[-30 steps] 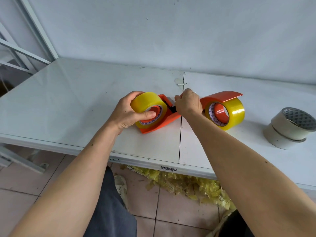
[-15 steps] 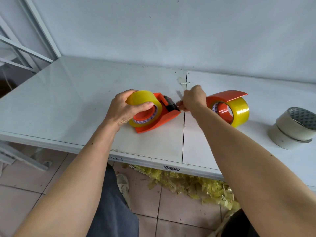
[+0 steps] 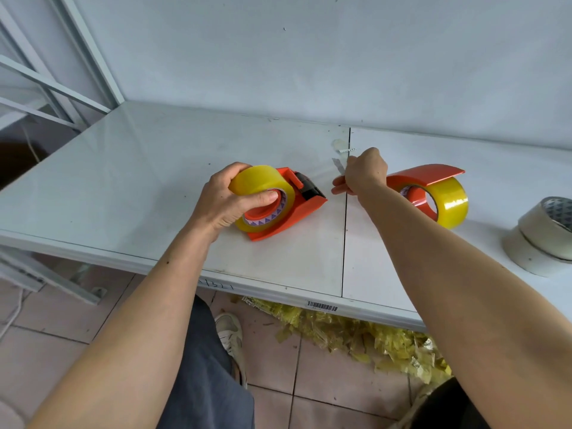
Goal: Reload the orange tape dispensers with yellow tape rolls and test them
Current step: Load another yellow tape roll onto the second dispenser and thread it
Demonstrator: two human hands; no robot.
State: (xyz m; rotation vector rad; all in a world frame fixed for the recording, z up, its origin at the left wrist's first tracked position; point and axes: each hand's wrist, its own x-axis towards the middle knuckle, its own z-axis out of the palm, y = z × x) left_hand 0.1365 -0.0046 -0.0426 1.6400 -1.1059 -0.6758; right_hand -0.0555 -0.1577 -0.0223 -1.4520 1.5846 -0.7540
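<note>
Dispenser (image 3: 288,212), orange, on the table (image 3: 123,187): yellow roll (image 3: 263,188) seated on its hub, cutter end pointing right. Left hand (image 3: 226,199) clamped over the roll, thumb across its face, wrist bent down. Right hand (image 3: 363,174), just beyond the cutter, fingers pinched together on a thin tape strip (image 3: 339,165), forearm stretched forward. Second dispenser (image 3: 433,193) right of that hand, loaded. Grey rolls (image 3: 541,236) far right.

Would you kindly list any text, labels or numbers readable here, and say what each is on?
Barcode sticker on the table's front edge: bars visible, digits too small to read.
Handwritten marks on the same edge: too faint to read.
Tape roll core in the left hand: purple triangle pattern only, no legible words.
</note>
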